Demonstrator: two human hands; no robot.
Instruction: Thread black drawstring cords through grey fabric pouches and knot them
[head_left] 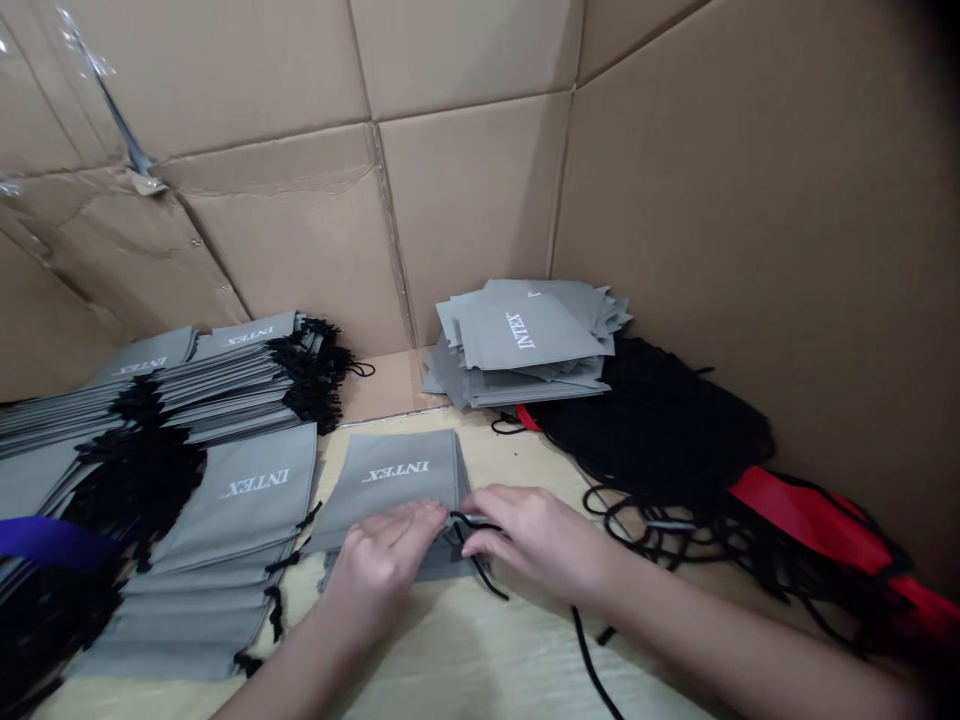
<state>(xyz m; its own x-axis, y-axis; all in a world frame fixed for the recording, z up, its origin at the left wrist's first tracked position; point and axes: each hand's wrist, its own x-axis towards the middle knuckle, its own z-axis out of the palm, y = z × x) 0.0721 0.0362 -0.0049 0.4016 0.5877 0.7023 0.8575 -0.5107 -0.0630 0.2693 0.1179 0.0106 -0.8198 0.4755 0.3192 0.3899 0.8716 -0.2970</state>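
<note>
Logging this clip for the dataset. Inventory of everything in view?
INTEX drawstring pouch: one, grey with white print, between the hands
black drawstring: one, black, at that pouch
overlapped INTEX pouches: many, grey, front left
stacked INTEX pouches: many, grey with black cords, back left
INTEX pouch pile: many, grey, back right on cardboard
black fabric heap: one, black, right
red strip: one or more, red, right
tangled black cords: many, black, right
purple piece: one, purple, far left
clear plastic strip: one, clear, top left
cardboard walls: several panels, brown, behind and right
wooden table: one, pale, below everything
left hand: one, on the pouch
right hand: one, at the drawstring
</note>
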